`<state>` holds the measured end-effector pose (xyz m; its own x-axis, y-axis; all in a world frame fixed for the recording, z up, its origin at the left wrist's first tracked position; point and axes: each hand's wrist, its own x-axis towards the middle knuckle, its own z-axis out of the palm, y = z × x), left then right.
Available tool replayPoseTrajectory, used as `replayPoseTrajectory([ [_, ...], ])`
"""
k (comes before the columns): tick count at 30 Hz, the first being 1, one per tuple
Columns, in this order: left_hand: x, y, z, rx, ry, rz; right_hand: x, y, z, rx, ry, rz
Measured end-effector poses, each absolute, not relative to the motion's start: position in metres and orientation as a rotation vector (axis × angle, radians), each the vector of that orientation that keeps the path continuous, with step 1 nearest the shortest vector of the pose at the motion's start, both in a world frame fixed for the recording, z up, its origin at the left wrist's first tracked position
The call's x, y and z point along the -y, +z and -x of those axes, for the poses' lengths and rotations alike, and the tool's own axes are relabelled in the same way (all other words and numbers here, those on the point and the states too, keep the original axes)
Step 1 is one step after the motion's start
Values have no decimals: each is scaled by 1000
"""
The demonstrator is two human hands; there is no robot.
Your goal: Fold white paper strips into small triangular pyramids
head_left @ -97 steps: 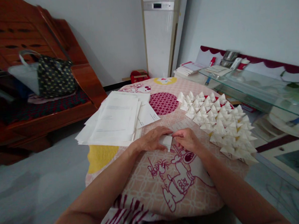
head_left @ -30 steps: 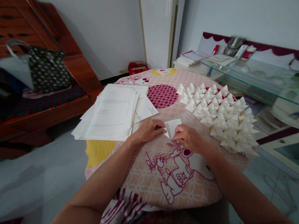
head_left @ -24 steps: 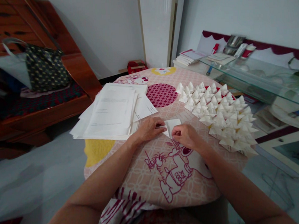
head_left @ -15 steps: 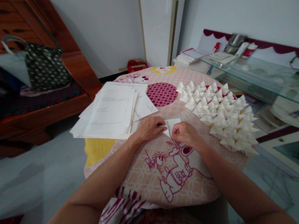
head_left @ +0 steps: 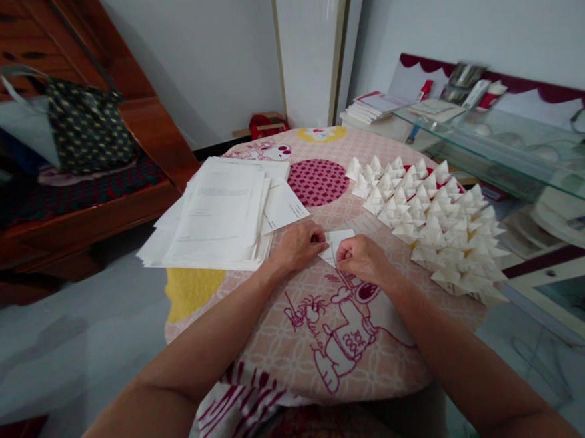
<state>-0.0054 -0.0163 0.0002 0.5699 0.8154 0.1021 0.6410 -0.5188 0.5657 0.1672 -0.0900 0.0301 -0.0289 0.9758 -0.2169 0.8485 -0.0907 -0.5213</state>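
A small folded white paper (head_left: pixel 342 235) lies on the patterned tablecloth (head_left: pixel 281 340) between my two hands. My left hand (head_left: pixel 302 245) has its fingers closed on the paper's left side. At the near right edge of the same paper, my right hand (head_left: pixel 360 257) pinches with thumb and fingertips. Parts of the paper are hidden under the fingers. To the left rests a stack of printed white sheets (head_left: pixel 216 211), with a loose sheet (head_left: pixel 286 209) jutting out beside my left hand. Rows of pointed folded paper pieces (head_left: pixel 432 216) stand to the right.
A glass shelf (head_left: pixel 508 144) borders the table on the right, with a pile of booklets (head_left: pixel 372 106) at its far end. On the left is a wooden bench (head_left: pixel 161 141) bearing a dark patterned bag (head_left: pixel 88 126). The table edge curves close to my body.
Both hands stay on the folded paper with only slight finger shifts. The whole view has moved slightly; the stack and the folded pieces stay in place.
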Motion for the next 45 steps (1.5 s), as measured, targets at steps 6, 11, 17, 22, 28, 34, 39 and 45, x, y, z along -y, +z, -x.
replayPoseTrajectory([
  [6,17,-1,2,-1246,471,-2276,90,29,-167,1941,787,2000],
  [11,16,-1,-1,-1295,444,-2254,90,30,-167,1946,788,2004],
  [17,15,-2,-3,-1325,434,-2240,90,29,-167,1942,791,2013],
  [22,15,0,-3,-1328,424,-2213,92,21,-170,1991,707,1960],
  [28,17,4,-4,-1326,411,-2221,93,16,-174,2076,664,1832],
  [34,16,3,-3,-1310,429,-2202,91,16,-174,2059,671,1890],
  [39,13,0,-4,-1301,457,-2190,90,15,-176,2091,673,1845],
  [45,10,-5,-3,-1283,508,-2209,87,15,-178,2131,733,1807],
])
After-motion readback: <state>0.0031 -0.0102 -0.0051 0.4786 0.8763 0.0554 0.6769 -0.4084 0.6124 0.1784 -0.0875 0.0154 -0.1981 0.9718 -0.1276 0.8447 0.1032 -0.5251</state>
